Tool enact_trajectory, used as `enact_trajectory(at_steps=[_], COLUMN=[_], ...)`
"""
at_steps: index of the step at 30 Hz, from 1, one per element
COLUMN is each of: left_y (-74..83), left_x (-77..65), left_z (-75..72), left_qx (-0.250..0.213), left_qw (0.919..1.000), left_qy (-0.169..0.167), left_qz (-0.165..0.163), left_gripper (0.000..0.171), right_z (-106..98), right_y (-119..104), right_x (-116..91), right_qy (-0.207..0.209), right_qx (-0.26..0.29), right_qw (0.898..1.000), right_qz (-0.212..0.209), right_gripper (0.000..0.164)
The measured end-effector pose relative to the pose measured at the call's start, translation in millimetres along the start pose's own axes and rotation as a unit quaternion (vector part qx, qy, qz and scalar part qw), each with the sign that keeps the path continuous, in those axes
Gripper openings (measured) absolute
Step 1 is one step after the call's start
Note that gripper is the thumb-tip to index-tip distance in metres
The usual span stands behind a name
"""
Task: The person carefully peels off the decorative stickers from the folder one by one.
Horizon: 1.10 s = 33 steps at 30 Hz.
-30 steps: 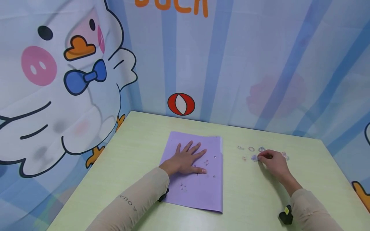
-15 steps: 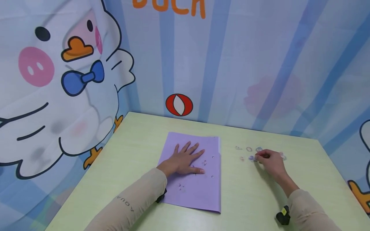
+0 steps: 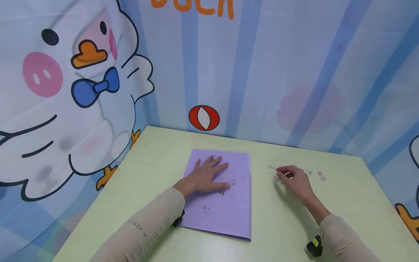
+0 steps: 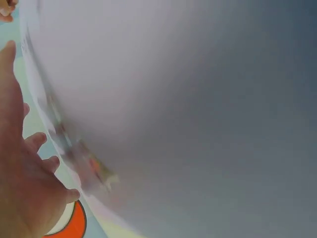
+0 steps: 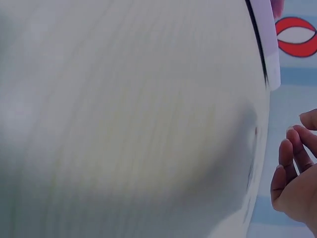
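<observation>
A purple folder [image 3: 229,222] lies flat on the table, with small printed marks [image 3: 206,209] on its cover. My left hand [image 3: 204,178] is spread over its upper part, fingers straight and thumb pointing right. In the left wrist view the hand [image 4: 27,168] shows at the left edge, close to the cover. My right hand [image 3: 296,182] hovers over a group of small sticker-like pieces, thumb and index fingertips close together. I cannot tell whether a piece sits between them. Two pieces, a pinkish one [image 3: 321,176] and a smaller one [image 3: 271,166], show beside the hand; others are hidden or shaded.
The pale table [image 3: 157,163] reaches back to a blue striped cloth [image 3: 212,62] printed with a large duck [image 3: 108,131] on the left. Two pale dots, one of them a small stud [image 3: 242,198], sit near the folder's right side. Dark wrist devices [image 3: 315,246] sit at both sleeves.
My right hand has moved left and slightly up, uncovering a piece on its right and covering others. My left hand has shifted a little left and up on the folder, fingers still spread.
</observation>
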<state>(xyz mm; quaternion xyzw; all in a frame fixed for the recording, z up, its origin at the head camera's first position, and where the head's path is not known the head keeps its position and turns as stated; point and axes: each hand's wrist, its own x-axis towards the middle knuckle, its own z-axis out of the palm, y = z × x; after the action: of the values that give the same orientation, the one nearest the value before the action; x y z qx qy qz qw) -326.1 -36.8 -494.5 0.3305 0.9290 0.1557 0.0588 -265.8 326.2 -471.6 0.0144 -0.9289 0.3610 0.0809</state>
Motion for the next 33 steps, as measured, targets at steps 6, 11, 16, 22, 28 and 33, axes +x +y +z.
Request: enact_trajectory(at_steps=[6,11,16,22,28,33], left_y=[-11.8,-13.2,-12.7,-11.8,-10.7,-11.1], left_x=[-5.0,-7.1,-6.8,-6.9,-6.8,-6.3], left_z=[-5.7,-6.2,-4.4,-4.9,-3.1,-1.9], left_qx=[0.009,0.005,0.032,0.057,0.062,0.070], left_qw=[0.9994,0.9988,0.9978,0.9956,0.9954,0.9945], left_qy=[-0.007,-0.018,-0.029,-0.037,-0.042,-0.045], left_qz=[-0.033,-0.045,-0.050,-0.064,-0.060,-0.064], left_gripper=[0.095,0.097,0.098,0.099,0.099,0.100], right_z=[14,34,57,77,86,91], right_y=[-24,-43,-62,-75,-78,-80], right_x=[0,2,3,6,9,7], right_qy=[-0.001,-0.019,-0.050,-0.091,-0.114,-0.110], right_qx=[0.018,0.021,0.000,-0.009,-0.034,-0.054], right_qw=[0.998,0.994,0.989,0.981,0.979,0.975], right_qz=[-0.068,-0.107,-0.139,-0.171,-0.166,-0.188], right_gripper=[0.026,0.026,0.027,0.026,0.024,0.019])
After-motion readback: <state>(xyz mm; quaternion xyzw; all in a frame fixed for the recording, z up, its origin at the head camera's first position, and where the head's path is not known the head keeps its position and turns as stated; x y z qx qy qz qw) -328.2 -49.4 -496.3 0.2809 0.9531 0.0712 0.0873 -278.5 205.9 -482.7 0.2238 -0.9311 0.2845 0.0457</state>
